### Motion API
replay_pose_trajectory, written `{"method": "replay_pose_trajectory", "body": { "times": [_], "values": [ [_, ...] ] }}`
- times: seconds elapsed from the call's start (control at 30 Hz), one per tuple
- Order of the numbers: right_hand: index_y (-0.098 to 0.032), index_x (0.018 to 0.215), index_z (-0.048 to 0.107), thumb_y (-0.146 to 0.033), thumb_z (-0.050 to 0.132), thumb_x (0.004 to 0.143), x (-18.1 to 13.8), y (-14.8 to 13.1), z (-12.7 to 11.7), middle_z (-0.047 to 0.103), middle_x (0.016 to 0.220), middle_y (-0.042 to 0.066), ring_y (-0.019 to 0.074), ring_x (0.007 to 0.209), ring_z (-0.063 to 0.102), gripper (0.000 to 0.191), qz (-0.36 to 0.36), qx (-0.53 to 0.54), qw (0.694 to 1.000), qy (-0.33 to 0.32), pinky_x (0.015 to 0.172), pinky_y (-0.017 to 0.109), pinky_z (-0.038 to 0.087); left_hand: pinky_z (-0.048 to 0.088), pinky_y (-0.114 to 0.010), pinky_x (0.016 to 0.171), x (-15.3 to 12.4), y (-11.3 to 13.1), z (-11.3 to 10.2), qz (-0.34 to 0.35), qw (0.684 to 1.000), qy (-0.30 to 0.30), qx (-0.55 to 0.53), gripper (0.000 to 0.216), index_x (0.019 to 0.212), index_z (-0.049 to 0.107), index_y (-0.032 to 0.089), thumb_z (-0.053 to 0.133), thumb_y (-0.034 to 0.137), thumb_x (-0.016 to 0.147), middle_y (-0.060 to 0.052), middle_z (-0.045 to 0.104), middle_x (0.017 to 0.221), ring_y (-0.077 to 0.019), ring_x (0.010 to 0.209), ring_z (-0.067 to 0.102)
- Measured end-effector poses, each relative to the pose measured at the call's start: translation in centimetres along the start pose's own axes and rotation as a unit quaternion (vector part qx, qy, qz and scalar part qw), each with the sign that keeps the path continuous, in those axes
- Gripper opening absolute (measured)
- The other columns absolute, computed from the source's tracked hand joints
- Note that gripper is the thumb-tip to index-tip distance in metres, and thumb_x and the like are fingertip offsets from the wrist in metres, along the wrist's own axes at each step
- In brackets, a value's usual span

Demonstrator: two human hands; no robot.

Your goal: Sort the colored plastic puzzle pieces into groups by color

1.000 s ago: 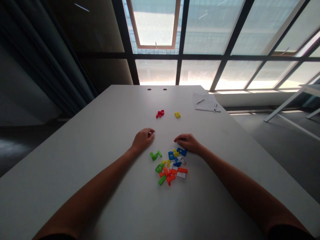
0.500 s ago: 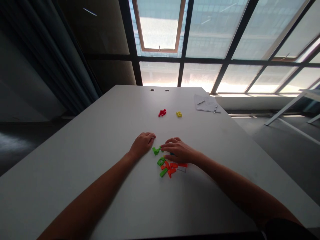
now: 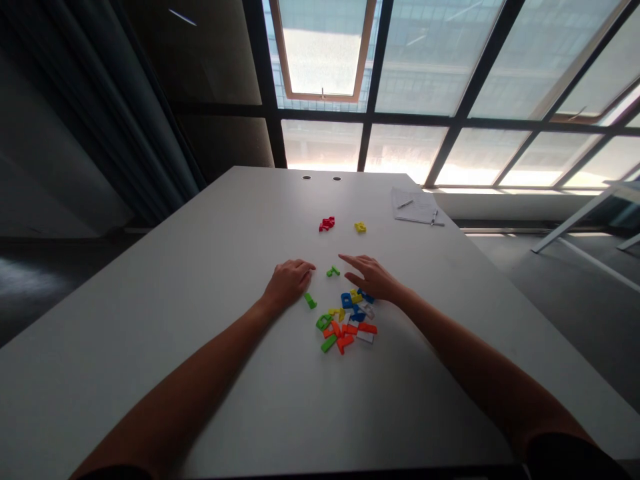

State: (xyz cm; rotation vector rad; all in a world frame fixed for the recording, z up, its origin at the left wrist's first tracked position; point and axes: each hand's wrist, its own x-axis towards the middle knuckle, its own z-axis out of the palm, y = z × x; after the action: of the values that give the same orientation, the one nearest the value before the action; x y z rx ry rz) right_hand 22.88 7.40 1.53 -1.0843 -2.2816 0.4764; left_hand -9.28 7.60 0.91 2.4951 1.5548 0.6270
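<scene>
My right hand (image 3: 373, 275) is open above the table, fingers stretched to the left and thumb apart, holding nothing. Just left of its thumb lies a small cluster of green plastic pieces (image 3: 333, 271). My left hand (image 3: 291, 281) rests on the table with its fingers lying loosely forward and nothing visible in them. Below its fingertips is a single green piece (image 3: 311, 301). Nearer me is a loose pile of small plastic pieces: orange (image 3: 367, 328), green (image 3: 329, 343), blue (image 3: 347, 301), yellow (image 3: 340, 313) and white (image 3: 365, 337). My right wrist is beside the pile's far edge.
Farther off on the white table (image 3: 240, 233) sit a group of red pieces (image 3: 327, 224) and a yellow group (image 3: 360, 227). Paper sheets (image 3: 415, 203) with pens lie at the far right. Two round holes are near the far edge, with windows beyond.
My right hand has moved away from me and to the right, off the pile. Some green pieces now lie farther forward between the hands. The blue and yellow pieces have come into view.
</scene>
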Motion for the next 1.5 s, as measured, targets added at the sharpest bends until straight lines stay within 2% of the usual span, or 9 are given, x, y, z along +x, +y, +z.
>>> {"method": "replay_pose_trajectory", "body": {
  "times": [0.17, 0.33, 0.43, 0.53, 0.6, 0.83, 1.1, 1.3, 1.5],
  "values": [
    [-0.023, 0.135, 0.088, -0.041, 0.064, 0.114, -0.4, 3.2, 0.6, 0.091, 0.129, 0.012, 0.0300, 0.119, 0.086, 0.036, 0.106, 0.116, 0.982, 0.105, 0.110, 0.046, 0.068, 0.062, -0.051, 0.116, 0.1, -0.1, -0.2, 0.023, 0.999, -0.003, -0.046, 0.038, 0.130, 0.090, 0.028, 0.057, 0.023, 0.112, -0.010, 0.090, 0.130, -0.0308, 0.118, 0.083],
    [-0.025, 0.122, 0.093, -0.035, 0.074, 0.108, -0.5, 3.4, 1.3, 0.093, 0.115, 0.009, 0.0291, 0.107, 0.088, 0.026, 0.124, 0.112, 0.982, 0.093, 0.104, 0.042, 0.069, 0.064, -0.047, 0.117, 1.9, 1.2, -0.8, 0.089, 0.994, -0.034, -0.053, 0.041, 0.142, 0.086, 0.033, 0.060, 0.026, 0.112, -0.008, 0.086, 0.142, -0.0295, 0.127, 0.080],
    [-0.026, 0.121, 0.094, -0.033, 0.076, 0.107, -0.5, 3.1, 1.2, 0.093, 0.114, 0.008, 0.0295, 0.105, 0.088, 0.023, 0.122, 0.087, 0.985, 0.082, 0.102, 0.041, 0.068, 0.062, -0.048, 0.124, 3.8, 2.1, -0.6, 0.136, 0.986, -0.090, -0.024, 0.049, 0.154, 0.081, 0.036, 0.069, 0.027, 0.108, -0.007, 0.079, 0.158, -0.0321, 0.142, 0.073],
    [-0.027, 0.121, 0.094, -0.031, 0.077, 0.108, -0.4, 3.1, 1.2, 0.092, 0.114, 0.008, 0.0288, 0.104, 0.087, 0.022, 0.117, 0.067, 0.988, 0.080, 0.101, 0.040, 0.067, 0.059, -0.046, 0.128, 5.4, 2.2, 0.0, 0.162, 0.976, -0.146, -0.021, 0.049, 0.152, 0.083, 0.037, 0.069, 0.026, 0.107, -0.005, 0.081, 0.157, -0.0314, 0.149, 0.070],
    [-0.027, 0.120, 0.094, -0.029, 0.078, 0.107, -0.4, 3.2, 1.3, 0.092, 0.112, 0.008, 0.0278, 0.102, 0.086, 0.021, 0.114, 0.049, 0.989, 0.081, 0.100, 0.039, 0.067, 0.058, -0.044, 0.128, 6.2, 1.8, 0.4, 0.151, 0.977, -0.151, -0.024, 0.043, 0.146, 0.086, 0.038, 0.071, 0.028, 0.107, -0.005, 0.085, 0.149, -0.0312, 0.147, 0.071],
    [-0.026, 0.119, 0.094, -0.023, 0.079, 0.106, -0.4, 3.2, 1.5, 0.091, 0.110, 0.008, 0.0257, 0.097, 0.084, 0.020, 0.113, 0.034, 0.990, 0.079, 0.098, 0.037, 0.065, 0.063, -0.046, 0.120, 9.5, -1.7, 1.5, 0.023, 0.998, -0.065, -0.003, 0.037, 0.137, 0.090, 0.032, 0.085, 0.038, 0.101, -0.011, 0.085, 0.142, -0.0371, 0.137, 0.076],
    [-0.026, 0.118, 0.094, -0.022, 0.078, 0.105, -0.4, 3.0, 1.6, 0.091, 0.108, 0.008, 0.0262, 0.099, 0.085, 0.021, 0.110, 0.031, 0.990, 0.082, 0.099, 0.037, 0.066, 0.057, -0.046, 0.131, 13.3, -2.7, 4.0, -0.007, 0.997, -0.039, -0.060, 0.051, 0.144, 0.089, 0.027, 0.085, 0.037, 0.094, -0.013, 0.085, 0.146, -0.0332, 0.138, 0.079],
    [-0.026, 0.117, 0.094, -0.020, 0.078, 0.104, -0.4, 3.0, 1.6, 0.091, 0.107, 0.007, 0.0254, 0.097, 0.084, 0.022, 0.106, 0.032, 0.990, 0.085, 0.098, 0.037, 0.066, 0.054, -0.051, 0.133, 13.4, -2.6, 4.4, -0.033, 0.994, -0.040, -0.094, 0.062, 0.157, 0.081, 0.031, 0.087, 0.037, 0.095, -0.009, 0.084, 0.153, -0.0362, 0.149, 0.074],
    [-0.026, 0.118, 0.094, -0.019, 0.076, 0.105, -0.5, 2.9, 1.4, 0.091, 0.110, 0.008, 0.0269, 0.102, 0.085, 0.023, 0.102, 0.038, 0.991, 0.074, 0.102, 0.039, 0.066, 0.055, -0.049, 0.132, 11.1, -2.9, 3.6, -0.033, 0.975, -0.025, -0.217, 0.077, 0.166, 0.071, 0.023, 0.087, 0.041, 0.093, -0.016, 0.076, 0.165, -0.0352, 0.153, 0.072]
  ]
}}
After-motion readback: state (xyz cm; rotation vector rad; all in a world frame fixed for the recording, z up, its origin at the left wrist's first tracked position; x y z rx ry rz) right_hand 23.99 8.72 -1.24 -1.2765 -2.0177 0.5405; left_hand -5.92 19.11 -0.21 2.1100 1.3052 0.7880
